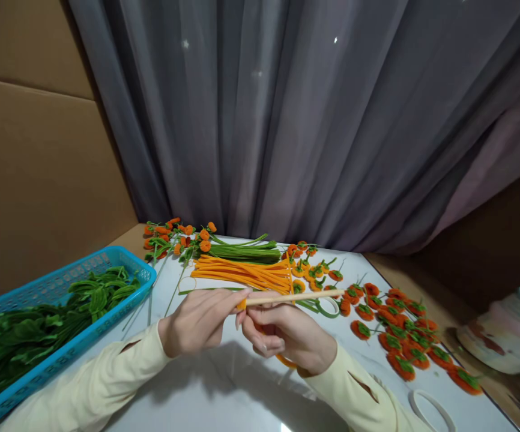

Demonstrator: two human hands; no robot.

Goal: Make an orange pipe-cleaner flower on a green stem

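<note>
Close together over the white table, my two hands work at a thin wooden stick (307, 296). My left hand (199, 318) pinches the stick's near end, where a bit of orange pipe cleaner (241, 305) shows wrapped around it. Below the stick, the fingers of my right hand (293, 333) are curled closed on the same pipe cleaner, and its loose end hangs out under the palm. Just beyond the hands lie a bundle of orange pipe cleaners (242, 273) and a bundle of green pipe cleaners (246, 252).
A blue basket (145, 279) with green leaf pieces (102, 294) stands left. Orange flower heads with green centres (395, 324) spread right; stemmed orange flowers (165, 231) lie back left. A green tape roll (328, 307), white ring (429, 408) and jar (507, 330) are rightward. Curtain (260, 120) behind.
</note>
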